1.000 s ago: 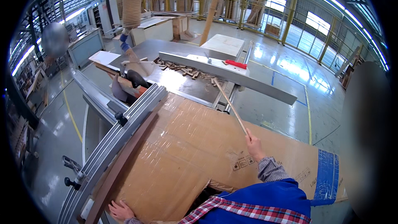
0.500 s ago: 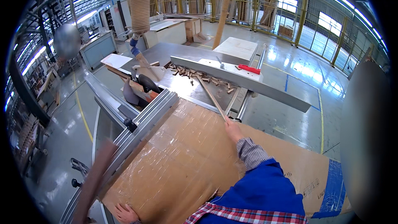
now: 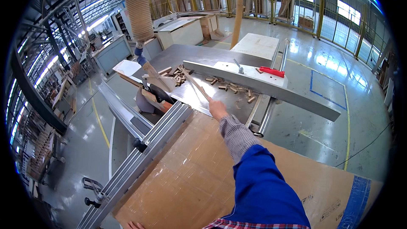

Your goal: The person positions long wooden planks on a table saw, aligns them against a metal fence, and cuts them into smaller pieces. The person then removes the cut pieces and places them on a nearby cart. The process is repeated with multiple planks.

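I see one left hand (image 3: pixel 135 225) at the lower edge over one cardboard sheet (image 3: pixel 186 165); I cannot tell its grip. Farther right, one stick (image 3: pixel 196 85) slants over one metal table (image 3: pixel 235 107) among over ten wood scraps (image 3: pixel 232 89), grasped by one right hand (image 3: pixel 218 109).

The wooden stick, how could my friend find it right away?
Find the shiny metal table beyond the big cardboard sheet. Over it, the right hand grips the wooden stick. It's long and thin, while the wood scraps nearby are short chunks.
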A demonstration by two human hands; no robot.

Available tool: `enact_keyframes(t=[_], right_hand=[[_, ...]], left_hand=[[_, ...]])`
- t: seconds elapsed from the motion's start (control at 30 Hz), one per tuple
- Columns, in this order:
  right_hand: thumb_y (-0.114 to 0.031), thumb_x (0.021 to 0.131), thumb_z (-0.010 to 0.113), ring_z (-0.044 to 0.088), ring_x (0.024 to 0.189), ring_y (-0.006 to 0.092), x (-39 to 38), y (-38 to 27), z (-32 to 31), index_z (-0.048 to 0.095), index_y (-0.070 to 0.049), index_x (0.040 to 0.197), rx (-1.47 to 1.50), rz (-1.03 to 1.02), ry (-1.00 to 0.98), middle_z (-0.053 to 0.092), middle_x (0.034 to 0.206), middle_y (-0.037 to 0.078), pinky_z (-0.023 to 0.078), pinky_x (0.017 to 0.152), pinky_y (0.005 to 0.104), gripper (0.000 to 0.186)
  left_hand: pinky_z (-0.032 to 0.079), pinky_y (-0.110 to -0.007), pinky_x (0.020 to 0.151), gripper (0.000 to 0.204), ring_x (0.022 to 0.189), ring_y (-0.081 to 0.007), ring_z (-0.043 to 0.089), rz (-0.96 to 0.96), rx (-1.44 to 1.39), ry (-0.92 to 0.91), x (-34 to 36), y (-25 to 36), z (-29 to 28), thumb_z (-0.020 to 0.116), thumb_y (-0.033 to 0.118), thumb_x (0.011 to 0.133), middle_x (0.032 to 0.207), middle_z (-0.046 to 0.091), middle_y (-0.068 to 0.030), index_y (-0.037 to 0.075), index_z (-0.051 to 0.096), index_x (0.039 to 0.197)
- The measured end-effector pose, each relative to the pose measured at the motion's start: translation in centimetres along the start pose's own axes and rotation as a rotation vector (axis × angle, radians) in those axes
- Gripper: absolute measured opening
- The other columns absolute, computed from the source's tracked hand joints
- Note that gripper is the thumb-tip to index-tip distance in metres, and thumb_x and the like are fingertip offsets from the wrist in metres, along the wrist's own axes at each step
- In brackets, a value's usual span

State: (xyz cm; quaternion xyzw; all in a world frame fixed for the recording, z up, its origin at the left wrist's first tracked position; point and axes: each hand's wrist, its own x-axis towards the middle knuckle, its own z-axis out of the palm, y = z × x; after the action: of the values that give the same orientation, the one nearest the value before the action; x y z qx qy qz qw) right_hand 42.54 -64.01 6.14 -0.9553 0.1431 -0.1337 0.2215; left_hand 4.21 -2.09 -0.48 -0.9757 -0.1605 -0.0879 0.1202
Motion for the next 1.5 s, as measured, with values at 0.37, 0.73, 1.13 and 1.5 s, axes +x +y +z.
enact_keyframes(t=[0.37,0.73,1.13,1.5], right_hand=[[-0.016,0.089,0.047,0.065,0.068,0.0280,-4.0,10.3,-2.1,0.042,-0.027,0.135,-0.274,-0.383,-0.039,0.063,0.077,0.011,0.050,0.054,0.0413,0.047],[-0.012,0.090,0.043,0.066,0.073,0.0283,10.6,2.9,2.2,0.043,-0.026,0.135,-0.156,-0.157,0.098,0.065,0.079,0.013,0.052,0.060,0.0419,0.047],[-0.023,0.093,0.049,0.063,0.071,0.0286,9.7,4.9,3.8,0.045,-0.032,0.133,-0.111,-0.414,0.025,0.063,0.079,0.012,0.050,0.061,0.0428,0.041],[-0.019,0.095,0.041,0.064,0.086,0.0293,12.6,-2.5,5.2,0.062,-0.010,0.110,-0.157,-0.082,-0.033,0.066,0.091,0.013,0.051,0.074,0.0432,0.027]], left_hand=[[0.026,-0.048,0.110,0.044,0.127,-0.0420,0.037,-0.044,-0.144,0.027,-1.5,6.5,-8.4,0.043,0.025,0.094,0.133,0.043,-0.0295,-0.006,0.048,0.125],[0.024,-0.046,0.111,0.047,0.128,-0.0426,0.034,-0.111,-0.137,-0.145,-0.4,7.5,-9.8,0.040,0.027,0.096,0.137,0.037,-0.0316,-0.010,0.046,0.125],[0.033,-0.049,0.105,0.048,0.122,-0.0426,0.043,-0.006,-0.054,0.007,-1.3,6.4,-7.9,0.045,0.029,0.095,0.131,0.045,-0.0298,-0.008,0.049,0.124],[0.031,-0.044,0.106,0.046,0.125,-0.0347,0.039,-0.291,-0.257,0.014,-2.2,1.1,0.4,0.048,0.030,0.088,0.136,0.044,-0.0198,-0.001,0.052,0.121]])
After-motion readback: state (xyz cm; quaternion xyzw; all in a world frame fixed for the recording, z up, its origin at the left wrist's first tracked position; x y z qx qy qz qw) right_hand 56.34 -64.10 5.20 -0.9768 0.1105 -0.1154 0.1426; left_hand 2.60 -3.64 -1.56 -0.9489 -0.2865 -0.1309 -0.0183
